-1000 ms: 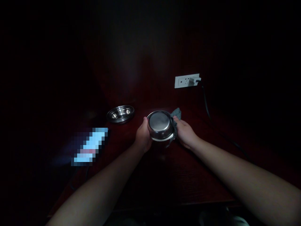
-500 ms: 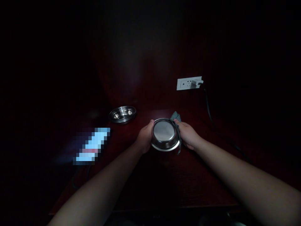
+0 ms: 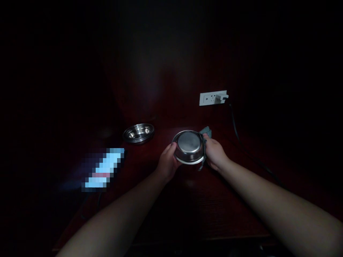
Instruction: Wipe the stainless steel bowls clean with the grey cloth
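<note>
Metal bowl (image 3: 189,144), bottom up, left hand (image 3: 167,163) clasped its side, right hand (image 3: 215,153) pinched cloth (image 3: 206,132) opposite, stacked bowls (image 3: 139,134) sat left of grip

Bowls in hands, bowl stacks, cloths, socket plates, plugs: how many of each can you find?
Held bowl: 1
Bowl stack: 1 (can't tell how many bowls)
Cloth: 1
Socket plate: 1
Plug: 1
Total: 5, counting the stack once

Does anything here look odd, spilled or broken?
No spill or damage is visible, though much is dark. The glowing blue oblong screen at left oddly appears as coarse squares, unreadable. The held shiny round metal bowl shows its underside; the stacked shiny round metal bowls face up.
</note>
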`<state>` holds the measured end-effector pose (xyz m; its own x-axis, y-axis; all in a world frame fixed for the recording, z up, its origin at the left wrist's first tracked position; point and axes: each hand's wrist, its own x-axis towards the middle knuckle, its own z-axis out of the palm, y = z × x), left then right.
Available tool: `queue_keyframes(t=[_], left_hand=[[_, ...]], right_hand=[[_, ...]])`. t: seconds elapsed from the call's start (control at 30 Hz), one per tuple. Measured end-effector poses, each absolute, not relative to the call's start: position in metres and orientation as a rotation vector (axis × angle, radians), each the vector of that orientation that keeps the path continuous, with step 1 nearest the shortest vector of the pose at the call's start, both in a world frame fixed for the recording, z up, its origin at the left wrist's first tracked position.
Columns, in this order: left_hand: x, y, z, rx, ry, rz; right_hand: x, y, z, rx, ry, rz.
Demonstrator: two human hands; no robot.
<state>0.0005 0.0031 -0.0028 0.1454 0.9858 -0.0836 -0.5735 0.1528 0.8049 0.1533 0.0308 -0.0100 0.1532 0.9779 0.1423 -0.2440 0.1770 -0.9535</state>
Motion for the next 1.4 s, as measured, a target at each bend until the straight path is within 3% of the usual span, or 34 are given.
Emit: queue_keyframes(t=[0.27, 0.5, 0.77, 0.93, 1.13, 1.27, 1.4], left_hand=[[-0.001, 0.013, -0.011, 0.946, 0.943, 1.504], [-0.006, 0.014, -0.002, 1.057, 1.052, 1.388], [-0.003, 0.011, 0.004, 0.931, 0.946, 1.272], [-0.001, 0.017, -0.009, 0.915, 0.964, 1.421], [0.001, 0.011, -0.014, 0.869, 0.842, 1.338], [0.002, 0.01, -0.008, 0.819, 0.778, 1.323], [0.001, 0.016, -0.005, 0.694, 0.782, 1.361]], right_hand=[[0.15, 0.025, -0.012, -0.993, -1.06, 1.08], [0.156, 0.028, -0.013, -1.051, -1.16, 1.114], [0.155, 0.022, -0.005, -1.055, -1.123, 1.258], [0.153, 0.022, -0.001, -1.05, -1.065, 1.195], [0.158, 0.033, -0.006, -0.997, -0.902, 1.054], [0.163, 0.034, -0.007, -0.988, -1.078, 0.951], [0.163, 0.026, -0.003, -0.901, -1.254, 1.114]])
